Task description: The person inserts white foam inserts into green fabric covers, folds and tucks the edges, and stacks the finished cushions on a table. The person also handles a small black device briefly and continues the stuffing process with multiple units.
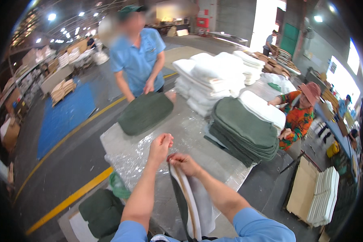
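Over the near part of the plastic-covered table [141, 151], my right hand [184, 164] grips the upper end of a padded piece [186, 197]. It is upright, edge towards me, with dark green fabric on one side, white padding and a tan strip along its edge. Just beyond and to the left, my left hand [160, 147] is raised with its fingers curled closed. Whatever it may hold is too small to tell. Across the table, a co-worker in a blue shirt [137, 52] touches a dark green pad [146, 113] lying flat.
White padding [209, 76] is piled at the back, beside stacked dark green pads [246, 129] on the right. A person in a patterned shirt [298, 115] handles a white pad [264, 109] there. More green pads [102, 211] lie low left; white panels [324, 197] stand low right.
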### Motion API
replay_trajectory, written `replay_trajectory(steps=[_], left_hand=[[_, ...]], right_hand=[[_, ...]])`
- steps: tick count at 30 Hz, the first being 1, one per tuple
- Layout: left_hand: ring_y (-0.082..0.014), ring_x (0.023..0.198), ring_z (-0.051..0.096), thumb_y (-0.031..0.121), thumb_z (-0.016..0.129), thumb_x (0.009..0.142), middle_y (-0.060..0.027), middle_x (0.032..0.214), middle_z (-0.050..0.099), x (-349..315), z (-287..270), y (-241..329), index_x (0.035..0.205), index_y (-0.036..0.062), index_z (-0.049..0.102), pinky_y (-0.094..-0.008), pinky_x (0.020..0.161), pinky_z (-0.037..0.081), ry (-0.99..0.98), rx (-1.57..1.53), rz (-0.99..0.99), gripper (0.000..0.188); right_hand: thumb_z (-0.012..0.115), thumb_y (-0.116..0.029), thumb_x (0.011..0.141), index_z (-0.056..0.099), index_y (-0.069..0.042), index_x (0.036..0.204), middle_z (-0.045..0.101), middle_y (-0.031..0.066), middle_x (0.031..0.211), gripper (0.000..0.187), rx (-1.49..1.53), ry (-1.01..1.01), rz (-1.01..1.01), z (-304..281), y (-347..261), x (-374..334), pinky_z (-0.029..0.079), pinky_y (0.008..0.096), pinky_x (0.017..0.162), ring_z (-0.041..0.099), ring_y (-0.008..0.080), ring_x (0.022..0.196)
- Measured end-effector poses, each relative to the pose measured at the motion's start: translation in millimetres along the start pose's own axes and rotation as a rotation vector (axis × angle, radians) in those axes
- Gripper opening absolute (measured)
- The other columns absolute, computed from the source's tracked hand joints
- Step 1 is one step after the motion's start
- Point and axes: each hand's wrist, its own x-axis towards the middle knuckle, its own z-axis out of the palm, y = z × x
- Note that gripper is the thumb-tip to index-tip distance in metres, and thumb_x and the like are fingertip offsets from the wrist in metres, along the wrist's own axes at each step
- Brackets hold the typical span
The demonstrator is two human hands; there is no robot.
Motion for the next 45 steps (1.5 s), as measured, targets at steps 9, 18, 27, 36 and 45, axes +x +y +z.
replay_trajectory(steps=[9, 18, 27, 36, 45], left_hand=[[-0.0225, 0.100, 0.069, 0.062, 0.049, 0.109, -0.0172, 0.115, 0.073, 57, 60, -23, 0.139, 0.0066, 0.063, -0.0372, 0.094, 0.056, -0.934, 0.033, -0.418, 0.064], [-0.0201, 0.103, 0.070, 0.047, 0.050, 0.113, -0.0160, 0.113, 0.075, 30, 54, -24, 0.133, 0.0047, 0.069, -0.0345, 0.094, 0.056, -0.963, 0.112, -0.368, 0.050], [-0.0248, 0.117, 0.069, 0.037, 0.048, 0.114, -0.0129, 0.118, 0.073, -52, 1, -159, 0.131, 0.0038, 0.062, -0.0404, 0.107, 0.052, 0.206, -0.748, -0.347, 0.040], [-0.0254, 0.121, 0.068, 0.045, 0.051, 0.111, -0.0160, 0.136, 0.068, -140, 75, -180, 0.143, 0.0004, 0.059, -0.0414, 0.105, 0.055, -0.197, -0.885, -0.864, 0.055], [-0.0223, 0.094, 0.072, 0.042, 0.056, 0.108, -0.0117, 0.111, 0.073, -102, 92, -204, 0.123, -0.0004, 0.068, -0.0394, 0.084, 0.060, -0.107, -1.084, -0.740, 0.047]], right_hand=[[0.068, -0.019, 0.107, 0.072, -0.007, 0.103, 0.064, -0.0062, 0.093, 0.014, 0.109, 0.230, -0.026, -2, 18, -17, 0.048, 0.0285, 0.079, 0.055, 0.0066, 0.089], [0.065, -0.014, 0.108, 0.070, -0.005, 0.114, 0.070, 0.0010, 0.106, 0.012, 0.161, 0.291, -0.029, 15, 38, -38, 0.051, 0.0302, 0.089, 0.061, 0.0124, 0.098], [0.066, -0.010, 0.104, 0.070, 0.001, 0.101, 0.071, 0.0078, 0.107, 0.012, -0.001, 0.278, -0.234, 1, 1, -26, 0.049, 0.0317, 0.091, 0.064, 0.0189, 0.099], [0.069, -0.027, 0.104, 0.068, -0.002, 0.090, 0.070, 0.0117, 0.098, 0.029, -0.065, 0.305, -0.358, 7, -55, -51, 0.049, 0.0341, 0.086, 0.063, 0.0212, 0.094], [0.068, -0.034, 0.105, 0.068, -0.004, 0.088, 0.071, 0.0110, 0.097, 0.035, -0.166, 0.360, -0.364, -4, -50, -46, 0.049, 0.0335, 0.080, 0.062, 0.0212, 0.088]])
